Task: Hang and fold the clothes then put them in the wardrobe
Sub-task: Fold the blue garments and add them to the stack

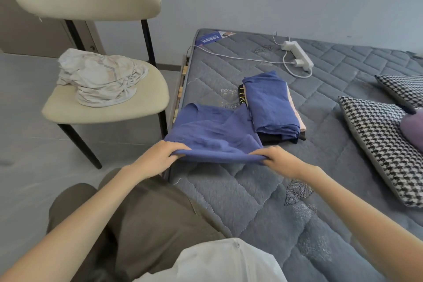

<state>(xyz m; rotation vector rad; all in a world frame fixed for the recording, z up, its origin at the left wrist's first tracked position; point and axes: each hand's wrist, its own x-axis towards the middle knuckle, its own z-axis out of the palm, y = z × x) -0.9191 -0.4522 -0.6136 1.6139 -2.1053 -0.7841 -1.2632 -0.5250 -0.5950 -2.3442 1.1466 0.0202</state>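
Observation:
A blue garment (212, 133) lies partly folded on the near left edge of the grey quilted mattress (240, 194). My left hand (160, 155) grips its near left corner and my right hand (274, 158) grips its near right corner, both with fingers curled round the folded edge. Just beyond it sits a stack of folded clothes (272, 107), topped by another blue piece over pink and black ones. A crumpled white garment (100, 80) lies on the seat of the beige chair (107, 107) to the left of the bed.
A white power strip (297, 52) with its cable lies at the far side of the mattress. Two houndstooth cushions (380, 144) and a purple item (414, 128) occupy the right. A door or cabinet front (34, 30) stands behind the chair. Grey floor spreads to the left.

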